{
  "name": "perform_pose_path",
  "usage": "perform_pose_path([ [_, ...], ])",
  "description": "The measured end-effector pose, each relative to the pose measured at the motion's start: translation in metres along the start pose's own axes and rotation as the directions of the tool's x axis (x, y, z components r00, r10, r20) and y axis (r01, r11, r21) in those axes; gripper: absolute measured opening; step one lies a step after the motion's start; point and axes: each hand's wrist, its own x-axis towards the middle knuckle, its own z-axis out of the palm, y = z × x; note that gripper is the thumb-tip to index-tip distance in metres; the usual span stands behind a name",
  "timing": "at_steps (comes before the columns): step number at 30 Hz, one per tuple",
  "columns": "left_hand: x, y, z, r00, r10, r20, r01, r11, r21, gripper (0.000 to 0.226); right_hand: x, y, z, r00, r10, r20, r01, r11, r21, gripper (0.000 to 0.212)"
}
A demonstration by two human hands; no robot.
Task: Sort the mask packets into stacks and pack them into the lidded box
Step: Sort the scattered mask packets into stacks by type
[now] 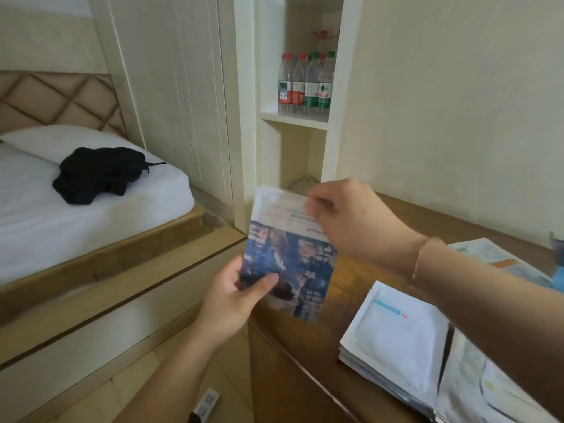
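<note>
Held up closest to the lens, above the desk's left edge, is a flat rectangular mask packet w/ a white top band and a blue-and-peach printed lower part, print upside down. Its lower-left corner is gripped by the left hand: thumb laid across the front, fingers curled behind. Its upper-right part is pinched by the right hand, fingers curled down over the white band; a thin bracelet is worn on that wrist.

Left bkgd: a white-sheeted bed on a wooden frame, w/ a crumpled black garment lying on it. Centre: a cream shelf niche holding clear plastic water bottles w/ red and green caps.

Right: on the brown wooden desk, a stack of white mask packets w/ a pale blue label is seen under the right forearm, more packets spread beyond it. No lidded box can be made out.
</note>
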Motion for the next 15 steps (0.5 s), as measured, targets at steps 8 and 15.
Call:
perform_pose_path([
  [8,-0.014,-0.004,0.036,0.990,-0.141,0.017,0.139,0.940,-0.311,0.034,0.001,0.046,0.003,0.923,0.341,0.180,-0.377,0.897,0.233,0.028],
  [15,-0.012,0.011,0.057,0.990,-0.093,0.108,0.141,0.559,-0.817,0.084,-0.028,0.038,0.004,0.751,0.540,0.380,-0.606,0.334,0.722,0.016],
])
